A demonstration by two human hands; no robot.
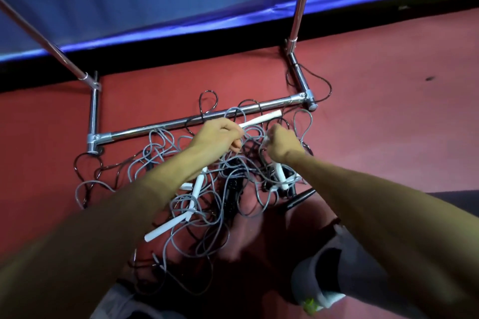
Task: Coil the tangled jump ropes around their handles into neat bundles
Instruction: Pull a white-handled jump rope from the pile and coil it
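Centre of frame: tangle of jump ropes [223, 168] lying on red floor [388, 124], grey and black cords looped through one another, nothing yet coiled. The heap spreads from the middle down toward lower centre, and its upper loops lie across and under a chrome crossbar [166, 128].

Crossbar belongs to the floor frame of a metal rack. It runs from middle left up to the right, joined at each end to a short foot; two uprights [298, 8] rise out of the top of the frame.

Left hand [220, 137], just above centre: fingers curled tight round one white handle [260, 119], whose free end points to the upper right and lies over the crossbar.

Right hand [281, 144], just beside it on the right: fingers bunched, apparently pinching grey cord at the fingertips. Motion blur there, so the exact grip is uncertain. The two hands are near each other but apart.

Loose in the heap:
- a white handle [197, 189] under the left forearm
- another white handle [166, 229] lower left of centre
- a third white handle [281, 177] below the right wrist
- a black handle [298, 198] at the heap's right edge

Top of frame: blue padded mat [155, 8] with a black edge. Lower right: a grey shoe [316, 285] on the floor.
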